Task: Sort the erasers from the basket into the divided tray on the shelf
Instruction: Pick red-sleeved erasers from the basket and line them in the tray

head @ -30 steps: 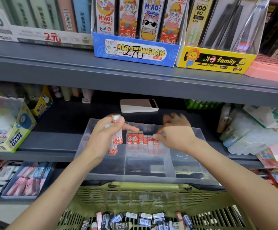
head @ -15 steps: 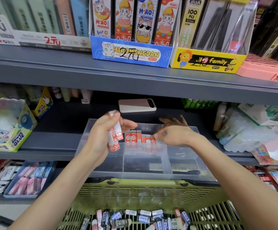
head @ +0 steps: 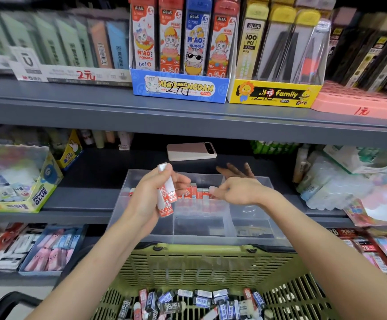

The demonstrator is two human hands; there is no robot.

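A clear divided tray (head: 250, 218) stands on the middle shelf, with a row of red-sleeved erasers (head: 196, 193) upright in its back compartment. My left hand (head: 149, 198) hovers over the tray's left side, shut on a small bunch of red-and-white erasers (head: 166, 199). My right hand (head: 238, 189) is at the right end of the row, thumb and forefinger pinched on one eraser there, the other fingers spread. Below, a green slotted basket (head: 201, 266) holds several loose red, blue and black erasers (head: 188, 301).
A pink phone (head: 191, 151) lies on the shelf behind the tray. A glue box (head: 17, 179) stands at the left, plastic-wrapped packs (head: 340, 181) at the right. The upper shelf edge (head: 188, 123) overhangs the tray. Boxes of erasers (head: 49, 250) sit on the shelf below.
My right hand has lifted and opened its outer fingers while staying at the row's right end. My left hand has stayed over the tray with its erasers, tilting them slightly.
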